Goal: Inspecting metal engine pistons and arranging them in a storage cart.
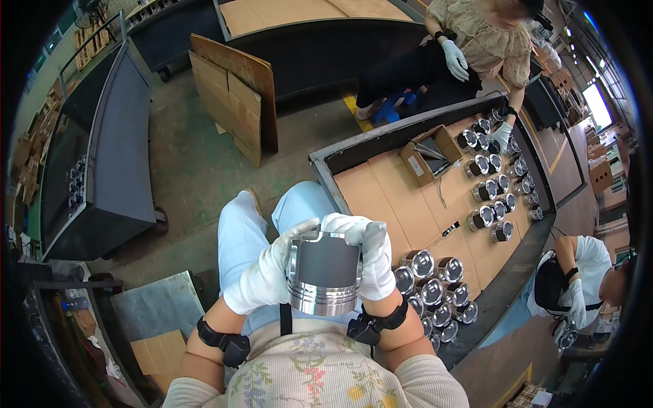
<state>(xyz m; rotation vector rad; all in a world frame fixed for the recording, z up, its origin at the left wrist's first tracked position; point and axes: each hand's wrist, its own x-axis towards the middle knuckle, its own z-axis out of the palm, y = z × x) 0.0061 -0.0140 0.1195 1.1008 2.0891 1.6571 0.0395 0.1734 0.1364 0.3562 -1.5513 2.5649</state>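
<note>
Between my two gloved hands, in front of my body, is a large engine piston (325, 268) with a dark grey coated skirt and shiny ring grooves facing down. My left hand (271, 270) wraps its left side. On the other side, my right hand (371, 255) grips its right side, with fingers over the upper edge. Both hands wear white gloves. A cluster of similar pistons (431, 292) stands to the right, on the cardboard-lined cart (394, 204).
More pistons (484, 190) stand at the cart's far right, where a co-worker's gloved hand (502, 136) reaches among them. An opened cardboard box (422, 165) and a pen-like tool (450, 229) lie on the lining. Folded cardboard (231, 102) leans ahead. Another person (578, 279) works at right.
</note>
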